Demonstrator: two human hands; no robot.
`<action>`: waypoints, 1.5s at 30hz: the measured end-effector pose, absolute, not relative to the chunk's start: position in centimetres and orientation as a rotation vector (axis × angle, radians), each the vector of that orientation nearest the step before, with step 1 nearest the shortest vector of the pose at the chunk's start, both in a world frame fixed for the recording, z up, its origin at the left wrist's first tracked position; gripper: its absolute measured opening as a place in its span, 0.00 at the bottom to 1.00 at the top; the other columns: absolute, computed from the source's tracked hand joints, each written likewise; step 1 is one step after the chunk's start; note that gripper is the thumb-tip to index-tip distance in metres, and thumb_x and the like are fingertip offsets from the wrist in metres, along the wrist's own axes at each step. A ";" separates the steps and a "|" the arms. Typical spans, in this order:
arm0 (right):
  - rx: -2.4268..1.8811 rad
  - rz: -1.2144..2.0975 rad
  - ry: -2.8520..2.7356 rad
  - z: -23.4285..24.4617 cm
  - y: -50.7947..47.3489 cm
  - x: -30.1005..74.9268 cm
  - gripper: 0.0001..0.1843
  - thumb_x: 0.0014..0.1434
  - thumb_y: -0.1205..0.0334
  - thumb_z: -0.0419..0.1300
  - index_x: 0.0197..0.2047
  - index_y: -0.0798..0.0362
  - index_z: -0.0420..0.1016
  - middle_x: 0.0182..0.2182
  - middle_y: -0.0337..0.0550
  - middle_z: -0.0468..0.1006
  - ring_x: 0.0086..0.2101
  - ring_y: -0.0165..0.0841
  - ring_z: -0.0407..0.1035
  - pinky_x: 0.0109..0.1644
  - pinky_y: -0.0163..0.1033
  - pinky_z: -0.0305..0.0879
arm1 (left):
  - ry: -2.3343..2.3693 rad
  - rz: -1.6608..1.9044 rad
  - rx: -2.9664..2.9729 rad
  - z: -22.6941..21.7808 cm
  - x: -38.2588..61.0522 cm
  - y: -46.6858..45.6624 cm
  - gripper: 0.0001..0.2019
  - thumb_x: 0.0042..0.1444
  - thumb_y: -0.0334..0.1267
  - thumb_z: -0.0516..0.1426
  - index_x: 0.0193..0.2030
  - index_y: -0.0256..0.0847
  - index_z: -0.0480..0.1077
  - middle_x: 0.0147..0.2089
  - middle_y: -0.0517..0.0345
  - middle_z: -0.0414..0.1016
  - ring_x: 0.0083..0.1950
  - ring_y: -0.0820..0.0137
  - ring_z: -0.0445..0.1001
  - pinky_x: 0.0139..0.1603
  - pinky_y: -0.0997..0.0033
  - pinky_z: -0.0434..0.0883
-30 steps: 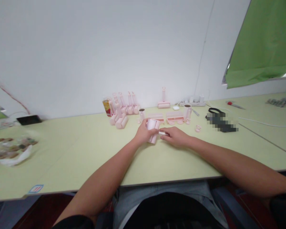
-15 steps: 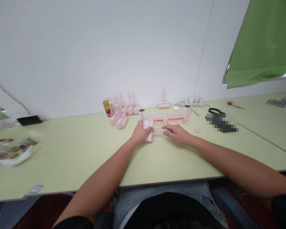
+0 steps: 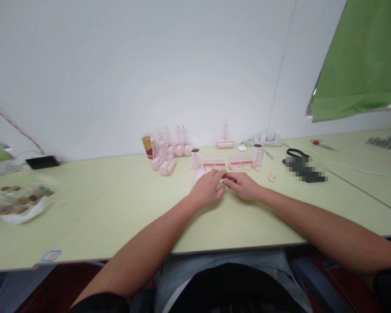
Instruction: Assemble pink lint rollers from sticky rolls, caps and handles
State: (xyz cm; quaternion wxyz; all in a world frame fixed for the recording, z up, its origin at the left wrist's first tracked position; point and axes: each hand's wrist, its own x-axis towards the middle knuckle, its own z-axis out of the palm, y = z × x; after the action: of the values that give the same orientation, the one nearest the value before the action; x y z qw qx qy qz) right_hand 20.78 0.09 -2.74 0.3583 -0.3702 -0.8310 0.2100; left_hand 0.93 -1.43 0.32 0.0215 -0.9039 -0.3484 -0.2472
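Roller (image 3: 197, 174) looks pale pink, partly hidden by left hand (image 3: 209, 189).

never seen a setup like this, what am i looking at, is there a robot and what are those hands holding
There's no robot: these are a person's bare hands. All the pictures come from one camera worn on that person's head, looking forward and down.

On the pale green table, pink rollers stand grouped beside a yellow and red carton. Nearer the middle are two open pink cases, with upright cylinders beside them. A power strip lies by the wall.

The left hand is over a pale pink piece, partly covering it. The right hand meets it at the fingertips; what's between them is mostly hidden.
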 end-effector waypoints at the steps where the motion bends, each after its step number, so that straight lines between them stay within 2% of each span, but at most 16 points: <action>1: -0.938 0.548 -2.149 -2.7 0.0 20.8 0.18 0.67 0.55 0.52 0.51 0.55 0.77 0.42 0.47 0.81 0.38 0.36 0.73 0.45 0.39 0.64 | -1.090 -0.728 -2.802 0.2 0.9 -1.4 0.24 0.59 0.36 0.54 0.63 0.41 0.60 0.55 0.48 0.71 0.55 0.61 0.71 0.57 0.61 0.68; 5: -0.867 0.561 -2.169 -2.4 -0.3 20.6 0.19 0.66 0.58 0.53 0.56 0.54 0.74 0.44 0.46 0.80 0.40 0.36 0.72 0.46 0.39 0.63 | -1.157 -0.574 -2.749 0.2 0.5 -1.0 0.27 0.61 0.39 0.53 0.66 0.40 0.55 0.56 0.46 0.73 0.55 0.59 0.72 0.55 0.59 0.69; 11: -0.874 0.540 -2.200 -2.0 -0.4 20.7 0.19 0.65 0.57 0.55 0.56 0.54 0.73 0.35 0.41 0.79 0.32 0.32 0.68 0.38 0.36 0.60 | -1.205 -0.394 -2.652 0.6 0.6 -1.0 0.24 0.64 0.40 0.51 0.66 0.44 0.55 0.53 0.49 0.76 0.53 0.58 0.74 0.51 0.59 0.67; 16: -1.109 0.374 -2.150 -1.8 0.8 22.0 0.21 0.63 0.51 0.57 0.54 0.54 0.75 0.35 0.43 0.79 0.32 0.33 0.69 0.38 0.36 0.61 | -1.298 -0.302 -2.582 0.6 0.2 -0.7 0.20 0.64 0.40 0.51 0.62 0.45 0.63 0.51 0.49 0.76 0.53 0.58 0.74 0.52 0.58 0.66; 20: -1.480 0.108 -2.168 -1.2 2.3 24.4 0.21 0.63 0.50 0.56 0.54 0.52 0.75 0.40 0.47 0.81 0.38 0.36 0.72 0.43 0.37 0.62 | -1.334 -0.244 -2.571 0.5 -0.3 -0.3 0.17 0.63 0.40 0.51 0.57 0.45 0.68 0.49 0.49 0.77 0.51 0.58 0.74 0.50 0.58 0.65; 23: -1.658 0.046 -2.118 -0.8 3.5 27.0 0.25 0.60 0.48 0.57 0.53 0.58 0.76 0.43 0.56 0.80 0.40 0.42 0.73 0.42 0.41 0.62 | -1.324 -0.210 -2.584 0.3 -0.6 -0.2 0.16 0.61 0.40 0.52 0.54 0.45 0.70 0.46 0.50 0.77 0.48 0.57 0.75 0.48 0.57 0.66; 28: -2.044 0.051 -2.144 -0.8 5.4 31.2 0.28 0.56 0.44 0.58 0.53 0.54 0.75 0.48 0.57 0.79 0.45 0.48 0.73 0.42 0.43 0.63 | -1.322 -0.196 -2.591 0.2 -0.7 -0.1 0.16 0.60 0.41 0.52 0.53 0.46 0.71 0.45 0.50 0.78 0.46 0.57 0.75 0.47 0.57 0.66; 32: -2.113 0.118 -2.142 -0.9 6.0 32.5 0.28 0.55 0.46 0.59 0.52 0.55 0.76 0.49 0.57 0.78 0.45 0.47 0.73 0.42 0.42 0.64 | -1.332 -0.204 -2.597 0.4 -0.7 -0.2 0.16 0.60 0.41 0.52 0.52 0.45 0.71 0.45 0.50 0.79 0.47 0.58 0.76 0.47 0.58 0.66; 39: -1.976 0.129 -2.096 -0.6 6.1 32.4 0.24 0.57 0.47 0.58 0.49 0.55 0.78 0.47 0.54 0.79 0.43 0.43 0.74 0.45 0.40 0.65 | -1.344 -0.217 -2.601 0.6 -0.6 -0.2 0.16 0.60 0.41 0.52 0.54 0.46 0.71 0.45 0.51 0.79 0.47 0.57 0.76 0.47 0.58 0.66; 45: -2.122 0.020 -2.014 -0.5 7.2 36.2 0.26 0.55 0.48 0.60 0.51 0.56 0.76 0.50 0.58 0.78 0.46 0.47 0.73 0.47 0.46 0.67 | -1.360 -0.217 -2.603 0.7 -0.5 -0.4 0.16 0.60 0.41 0.53 0.54 0.46 0.71 0.46 0.50 0.79 0.47 0.58 0.76 0.48 0.58 0.66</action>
State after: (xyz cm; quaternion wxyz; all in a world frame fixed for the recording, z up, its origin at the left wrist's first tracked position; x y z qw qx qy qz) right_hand 36.19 7.22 -0.51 0.1080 -0.7211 -0.6844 0.0067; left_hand -0.55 -0.41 0.72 0.0981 -0.8796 -0.4596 -0.0734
